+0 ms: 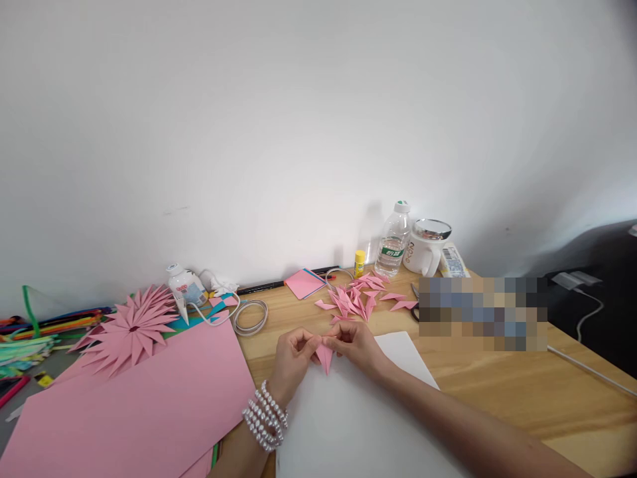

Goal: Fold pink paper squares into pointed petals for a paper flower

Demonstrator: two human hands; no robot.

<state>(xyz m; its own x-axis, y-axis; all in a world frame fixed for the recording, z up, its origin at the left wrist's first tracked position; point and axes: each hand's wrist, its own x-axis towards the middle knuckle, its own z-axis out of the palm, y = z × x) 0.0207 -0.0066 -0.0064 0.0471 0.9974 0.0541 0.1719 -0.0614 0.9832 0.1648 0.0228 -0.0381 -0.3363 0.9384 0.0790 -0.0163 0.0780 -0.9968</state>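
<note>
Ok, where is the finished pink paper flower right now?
In the head view the pink paper flower lies at the left, on the far edge of the large pink sheet, beside the glue bottle.

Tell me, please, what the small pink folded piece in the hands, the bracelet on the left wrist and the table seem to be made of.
The small pink folded piece, pinched by the left hand and right hand, looks like matte paper: sharp creases, thin point. The white beaded bracelet seems pearl-like, glossy round beads; real or plastic is unclear. The light brown table looks like wood, showing grain lines.
</note>
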